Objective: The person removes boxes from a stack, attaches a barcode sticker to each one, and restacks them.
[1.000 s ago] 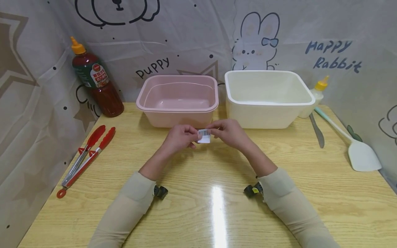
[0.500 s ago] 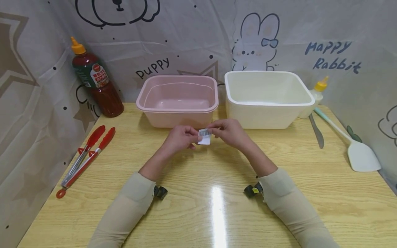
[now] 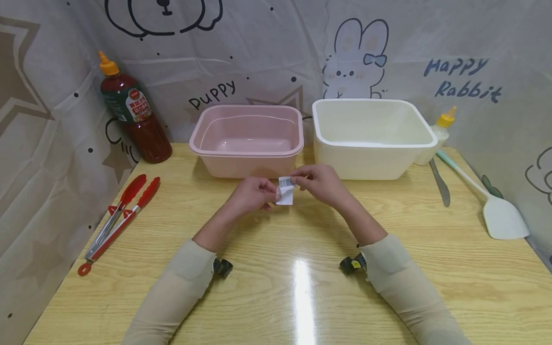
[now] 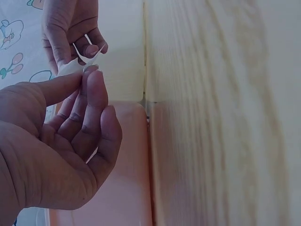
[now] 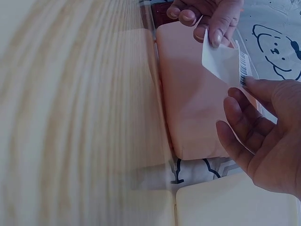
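Note:
A small white barcode sticker [image 3: 285, 181] stands partly lifted from its white backing paper [image 3: 285, 198], just in front of the pink bin. My left hand [image 3: 252, 195] pinches the backing paper between thumb and finger. From the other side, my right hand [image 3: 321, 182] pinches the sticker's upper right edge. The right wrist view shows the black bars of the sticker [image 5: 243, 68] beside my right thumb, with the blank paper [image 5: 220, 62] bent away under my left fingers. In the left wrist view, my left hand [image 4: 70, 132] partly hides the paper [image 4: 70, 67].
Behind my hands stand a pink bin [image 3: 250, 166] and a cream bin [image 3: 366, 163]. Red-handled tongs [image 3: 118, 220] and a sauce bottle [image 3: 135, 112] are at left. At right are a white squeeze bottle [image 3: 440, 132], a spreader knife [image 3: 440, 182] and a white spatula [image 3: 504, 215].
The barcode sticker has been peeled further up from the backing paper. My left hand has moved slightly down with the paper, and my right hand has risen a little.

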`<state>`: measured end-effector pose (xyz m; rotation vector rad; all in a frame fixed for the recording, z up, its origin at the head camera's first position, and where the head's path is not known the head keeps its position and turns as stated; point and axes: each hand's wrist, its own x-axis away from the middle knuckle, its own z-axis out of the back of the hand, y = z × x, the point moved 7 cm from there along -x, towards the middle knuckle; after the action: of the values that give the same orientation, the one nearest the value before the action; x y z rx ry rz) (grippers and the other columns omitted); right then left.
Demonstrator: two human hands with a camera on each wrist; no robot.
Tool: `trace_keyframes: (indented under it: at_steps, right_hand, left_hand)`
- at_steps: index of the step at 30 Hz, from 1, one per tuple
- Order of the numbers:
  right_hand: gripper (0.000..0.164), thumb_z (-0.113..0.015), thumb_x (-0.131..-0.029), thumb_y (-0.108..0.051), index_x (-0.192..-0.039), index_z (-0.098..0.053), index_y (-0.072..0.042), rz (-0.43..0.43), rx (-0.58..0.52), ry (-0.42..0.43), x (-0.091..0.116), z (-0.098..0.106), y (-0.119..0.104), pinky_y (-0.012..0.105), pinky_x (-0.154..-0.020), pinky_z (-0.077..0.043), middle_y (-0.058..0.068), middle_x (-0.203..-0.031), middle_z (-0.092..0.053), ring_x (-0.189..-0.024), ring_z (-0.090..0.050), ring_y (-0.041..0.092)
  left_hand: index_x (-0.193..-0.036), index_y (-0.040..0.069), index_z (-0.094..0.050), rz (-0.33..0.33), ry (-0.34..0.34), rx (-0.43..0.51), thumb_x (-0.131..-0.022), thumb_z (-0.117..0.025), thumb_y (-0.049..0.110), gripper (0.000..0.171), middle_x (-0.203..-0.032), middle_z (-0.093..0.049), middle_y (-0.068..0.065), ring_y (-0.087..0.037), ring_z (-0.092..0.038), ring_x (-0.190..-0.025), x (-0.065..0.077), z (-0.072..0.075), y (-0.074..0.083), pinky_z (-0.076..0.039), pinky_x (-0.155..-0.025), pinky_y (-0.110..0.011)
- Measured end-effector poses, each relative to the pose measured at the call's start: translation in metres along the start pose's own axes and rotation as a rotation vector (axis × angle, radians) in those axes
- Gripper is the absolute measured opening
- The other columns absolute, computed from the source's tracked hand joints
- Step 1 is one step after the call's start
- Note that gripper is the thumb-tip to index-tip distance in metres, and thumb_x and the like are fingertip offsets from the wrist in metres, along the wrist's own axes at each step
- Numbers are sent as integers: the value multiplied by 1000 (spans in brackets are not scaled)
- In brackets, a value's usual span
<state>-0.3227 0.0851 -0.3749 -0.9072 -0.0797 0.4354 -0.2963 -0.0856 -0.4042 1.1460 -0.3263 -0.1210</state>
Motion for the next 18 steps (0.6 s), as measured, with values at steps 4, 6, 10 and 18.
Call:
trace_keyframes:
  at_steps: [4, 6, 10, 18]
  right_hand:
    - [21, -67, -99, -23, -111, -78, -9, -2, -2, 0, 0, 1, -1, 30, -62, -52, 11, -101, -77, -86, -72, 36]
    - [21, -67, -99, -23, -111, -78, -9, 1, -6, 2, 1, 2, -2, 29, -62, -52, 11, -101, -77, -85, -72, 34]
    - [21, -67, -99, -24, -110, -78, -10, 3, -6, 7, 2, 4, -5, 30, -63, -53, 9, -102, -77, -83, -72, 30]
    - [22, -67, -99, -24, -112, -78, -10, -11, -9, 7, 3, 7, -6, 28, -60, -50, 15, -105, -76, -86, -72, 33]
  left_hand:
    - [-102, -2, -70, 2, 4, -15, -94, -71, 7, 13, -101, -72, -16, -29, -71, -84, 1, 1, 1, -63, -78, -42]
    - [-102, -1, -70, 2, 10, -28, -94, -71, 8, 12, -102, -72, -15, -29, -71, -85, 1, 1, 1, -63, -78, -42]
    - [-101, 0, -71, 0, 19, -62, -94, -71, 10, 12, -102, -72, -14, -26, -70, -85, 1, 5, 1, -62, -79, -40]
    - [-99, 1, -72, -16, 63, -122, -93, -72, 11, 12, -96, -71, -13, -24, -68, -82, -1, 15, 0, -61, -79, -41]
